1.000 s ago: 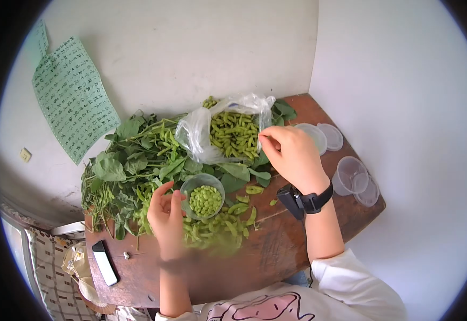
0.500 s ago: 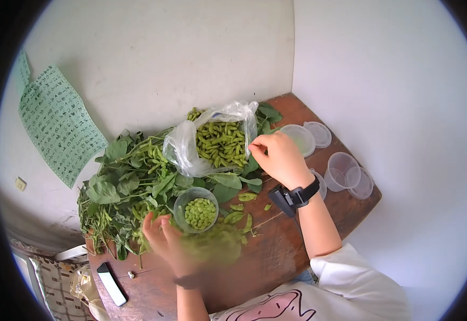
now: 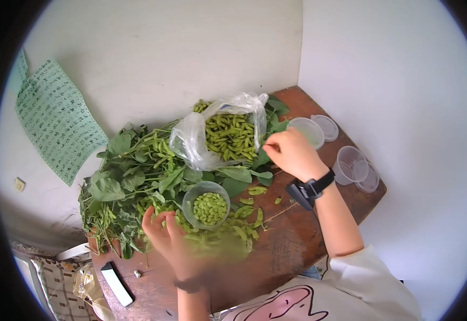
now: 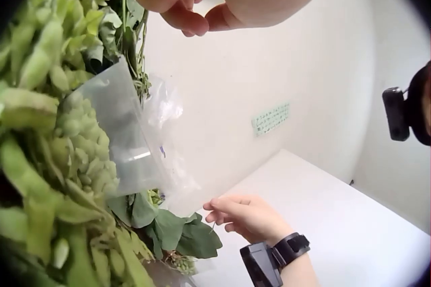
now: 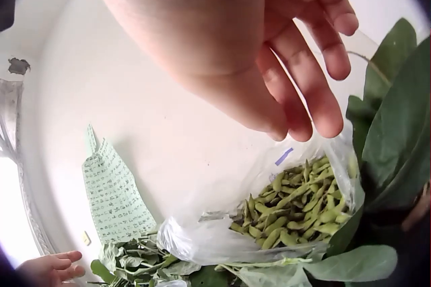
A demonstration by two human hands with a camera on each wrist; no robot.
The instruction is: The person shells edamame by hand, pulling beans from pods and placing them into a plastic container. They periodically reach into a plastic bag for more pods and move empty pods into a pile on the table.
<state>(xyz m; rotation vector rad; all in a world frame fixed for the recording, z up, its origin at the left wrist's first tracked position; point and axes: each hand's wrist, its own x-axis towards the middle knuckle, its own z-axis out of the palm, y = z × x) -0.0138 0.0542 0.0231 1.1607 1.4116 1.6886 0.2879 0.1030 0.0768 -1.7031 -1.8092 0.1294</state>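
My left hand (image 3: 165,235) hovers over the loose green pods with thumb and fingers raised apart, beside a clear tub (image 3: 189,207) of shelled green beans (image 3: 210,208). Its palm and wrist area blur in the head view. The left wrist view brings its thumb and a fingertip close together, with nothing seen between them. My right hand (image 3: 291,152) is held right of the plastic bag (image 3: 186,140) full of soybean pods (image 3: 231,134). In the right wrist view its fingers (image 5: 313,98) are loosely bent and no item shows in them.
Leafy bean stalks (image 3: 118,187) heap along the left and back of the wooden table (image 3: 276,246). Clear lids (image 3: 305,132) and an empty tub (image 3: 351,165) stand at the right. A phone (image 3: 117,284) lies front left, near a small white item (image 3: 137,274).
The head view has shifted a little. My left hand has drawn slightly left and down from the bean tub; my right hand stays beside the bag.
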